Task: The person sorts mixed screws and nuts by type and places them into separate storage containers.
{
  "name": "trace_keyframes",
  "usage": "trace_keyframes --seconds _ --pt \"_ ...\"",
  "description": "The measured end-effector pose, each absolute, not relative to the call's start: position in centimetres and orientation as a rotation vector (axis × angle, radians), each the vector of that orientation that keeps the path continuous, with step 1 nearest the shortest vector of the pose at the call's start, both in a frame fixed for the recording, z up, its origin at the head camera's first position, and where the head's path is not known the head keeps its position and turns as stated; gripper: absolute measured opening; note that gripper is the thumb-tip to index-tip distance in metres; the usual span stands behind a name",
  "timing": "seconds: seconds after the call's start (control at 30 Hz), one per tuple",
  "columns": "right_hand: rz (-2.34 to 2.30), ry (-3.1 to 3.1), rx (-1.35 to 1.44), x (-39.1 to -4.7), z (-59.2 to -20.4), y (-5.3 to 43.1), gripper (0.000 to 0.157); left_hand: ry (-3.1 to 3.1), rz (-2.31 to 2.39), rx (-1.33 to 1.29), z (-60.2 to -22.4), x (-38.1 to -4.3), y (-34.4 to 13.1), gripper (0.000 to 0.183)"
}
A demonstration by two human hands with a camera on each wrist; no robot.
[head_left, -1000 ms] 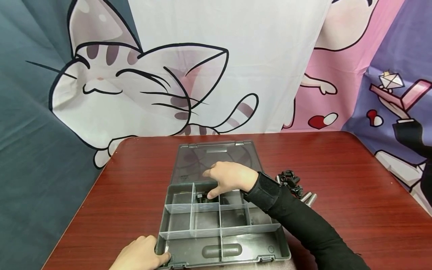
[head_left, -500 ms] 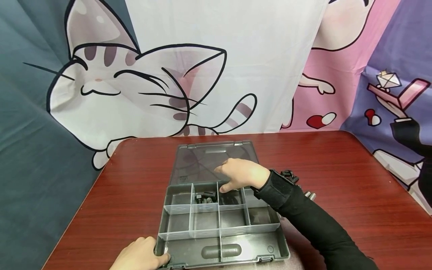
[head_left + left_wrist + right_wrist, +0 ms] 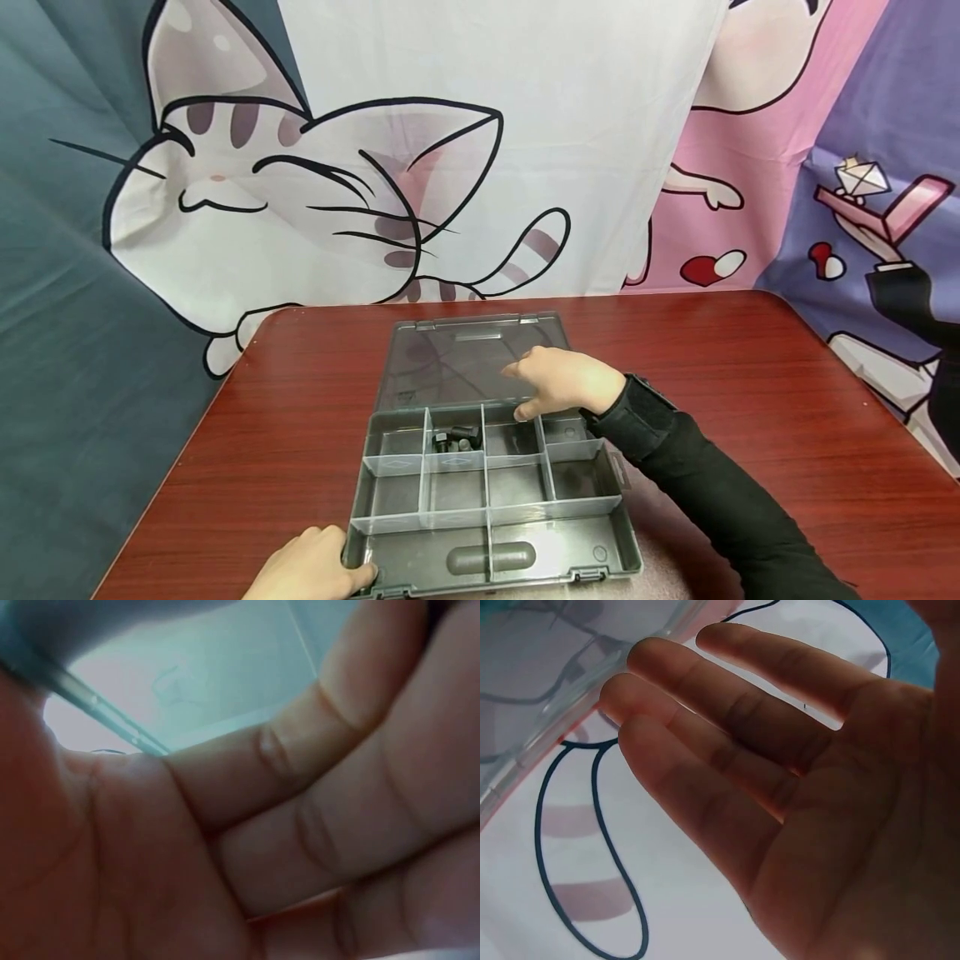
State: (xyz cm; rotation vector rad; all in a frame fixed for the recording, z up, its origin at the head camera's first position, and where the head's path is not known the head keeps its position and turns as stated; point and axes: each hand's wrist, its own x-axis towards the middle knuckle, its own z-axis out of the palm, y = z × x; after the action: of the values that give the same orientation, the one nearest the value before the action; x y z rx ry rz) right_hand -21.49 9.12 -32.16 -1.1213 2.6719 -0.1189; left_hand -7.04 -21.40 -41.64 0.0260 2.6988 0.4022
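Observation:
A grey translucent compartment box [image 3: 420, 565] lies on the table with its lid [image 3: 442, 358] folded open at the back. My left hand [image 3: 311, 567] holds its front left corner, thumb over the rim; in the left wrist view the fingers [image 3: 285, 817] cross in front of the box. Several small black pieces [image 3: 457, 437], some with metallic ends, lie in the second back-row compartment from the left. Above the back row, right of those pieces, hovers my right hand [image 3: 566, 383]. Nothing shows in its palm, and its fingers [image 3: 697, 772] are loosely extended in the right wrist view.
The box sits near the front of a reddish-brown table [image 3: 712, 358], with a pale mat [image 3: 656, 533] partly showing under its right side. The right sleeve [image 3: 720, 492] crosses the table's right half. A printed cat curtain [image 3: 600, 100] hangs behind the table.
My right hand has moved right, away from the compartment with the black pieces, uncovering them. Its forearm now hides the black and silver parts right of the box. My left hand stays put.

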Motion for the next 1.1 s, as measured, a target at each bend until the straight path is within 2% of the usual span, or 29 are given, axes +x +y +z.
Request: trace_keyframes --seconds 0.83,1.1 --pt "-0.167 2.74 -1.084 -22.5 -32.6 14.9 0.053 2.687 0.412 0.022 -41.6 -7.0 -21.4 0.044" --pt "-0.202 2.749 -0.984 -22.6 -32.8 16.7 0.053 2.692 0.41 0.017 -41.6 -7.0 -21.3 0.045"
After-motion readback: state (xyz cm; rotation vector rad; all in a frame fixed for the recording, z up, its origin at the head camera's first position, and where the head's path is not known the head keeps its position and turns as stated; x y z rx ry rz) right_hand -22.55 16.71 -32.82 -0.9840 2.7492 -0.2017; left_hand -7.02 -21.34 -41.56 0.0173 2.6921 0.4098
